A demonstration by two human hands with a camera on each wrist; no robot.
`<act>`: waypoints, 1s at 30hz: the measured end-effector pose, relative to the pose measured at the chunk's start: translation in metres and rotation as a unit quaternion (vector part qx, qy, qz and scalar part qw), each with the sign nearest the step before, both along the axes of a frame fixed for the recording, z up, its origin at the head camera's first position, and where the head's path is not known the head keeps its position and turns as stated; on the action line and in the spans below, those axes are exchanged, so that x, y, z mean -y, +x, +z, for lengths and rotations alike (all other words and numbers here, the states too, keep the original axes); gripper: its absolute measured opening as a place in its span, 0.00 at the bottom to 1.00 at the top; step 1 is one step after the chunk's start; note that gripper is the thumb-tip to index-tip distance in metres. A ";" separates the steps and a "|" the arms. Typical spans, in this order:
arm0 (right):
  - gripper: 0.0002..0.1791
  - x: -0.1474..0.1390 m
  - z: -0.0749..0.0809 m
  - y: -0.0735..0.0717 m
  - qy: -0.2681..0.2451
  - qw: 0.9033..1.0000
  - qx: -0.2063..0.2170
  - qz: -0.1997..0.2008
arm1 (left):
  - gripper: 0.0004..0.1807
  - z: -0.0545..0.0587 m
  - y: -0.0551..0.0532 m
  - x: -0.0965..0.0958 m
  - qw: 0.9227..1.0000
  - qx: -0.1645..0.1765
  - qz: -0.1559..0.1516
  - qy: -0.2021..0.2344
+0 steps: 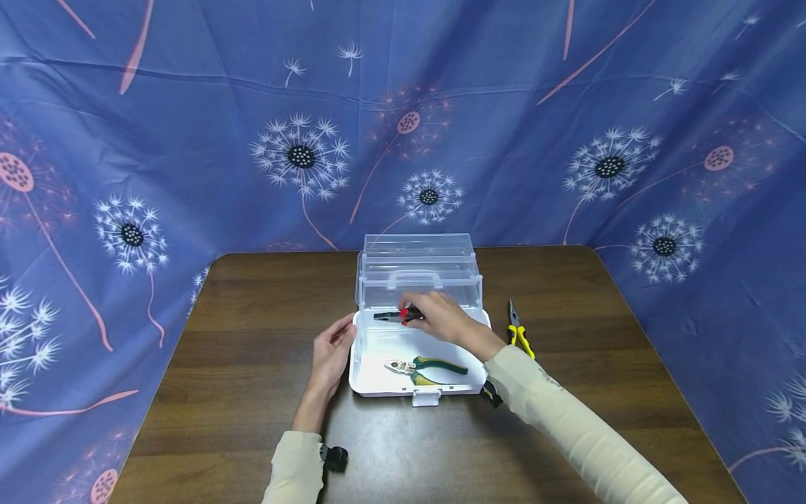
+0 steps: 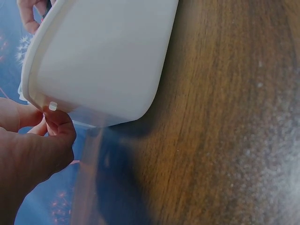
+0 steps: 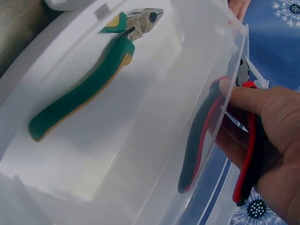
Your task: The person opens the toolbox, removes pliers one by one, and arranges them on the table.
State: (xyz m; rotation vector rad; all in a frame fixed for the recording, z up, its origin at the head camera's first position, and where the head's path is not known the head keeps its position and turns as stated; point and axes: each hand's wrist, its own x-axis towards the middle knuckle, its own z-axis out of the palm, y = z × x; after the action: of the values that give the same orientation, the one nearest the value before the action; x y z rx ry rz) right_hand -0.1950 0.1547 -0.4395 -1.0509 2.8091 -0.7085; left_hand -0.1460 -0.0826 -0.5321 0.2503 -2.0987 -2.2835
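A white toolbox (image 1: pixel 371 353) with clear upper parts stands unfolded on the table. My right hand (image 1: pixel 441 318) grips pliers with red-and-black handles (image 1: pixel 389 317) over the rear of the box, jaws toward the left. In the right wrist view, one handle of these pliers shows through a clear wall, while the other red handle (image 3: pixel 250 159) lies against the palm. Green-and-yellow pliers (image 1: pixel 441 363) lie on the box floor near the front. At the left side, my left hand (image 1: pixel 330 358) pinches the rim of the toolbox (image 2: pixel 103 56) between thumb and fingers.
Long-nose pliers with yellow-and-black handles (image 1: pixel 516 332) lie on the brown wooden table (image 1: pixel 264 350), right of the box. The raised clear lid (image 1: pixel 418 245) stands at the back. A front latch (image 1: pixel 426 399) hangs down. Blue patterned cloth (image 1: pixel 504 140) surrounds the table's back and sides.
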 end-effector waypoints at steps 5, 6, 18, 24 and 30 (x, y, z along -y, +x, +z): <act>0.17 -0.003 0.001 0.001 -0.005 1.000 0.002 -0.003 | 0.19 -0.001 0.000 -0.001 1.000 0.000 -0.002 0.004; 0.16 -0.004 0.002 0.001 -0.013 1.000 0.006 -0.007 | 0.19 -0.001 -0.001 -0.001 1.000 -0.001 -0.001 0.005; 0.16 -0.023 0.015 0.000 -0.128 0.986 0.059 -0.090 | 0.19 -0.001 -0.001 0.001 1.000 0.000 0.002 0.003; 0.19 -0.035 0.020 0.003 -0.178 0.970 0.070 -0.152 | 0.19 -0.001 -0.001 0.001 1.000 0.001 -0.001 -0.004; 0.20 -0.051 0.022 0.002 -0.216 0.951 0.080 -0.205 | 0.19 -0.002 -0.001 0.001 1.000 -0.002 -0.001 -0.004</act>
State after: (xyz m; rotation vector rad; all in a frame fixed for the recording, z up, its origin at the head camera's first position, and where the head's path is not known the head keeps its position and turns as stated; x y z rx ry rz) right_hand -0.1926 0.2058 -0.4175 -0.3984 2.8154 -1.4261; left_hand -0.1470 -0.0839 -0.5344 0.2445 -2.1060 -2.2755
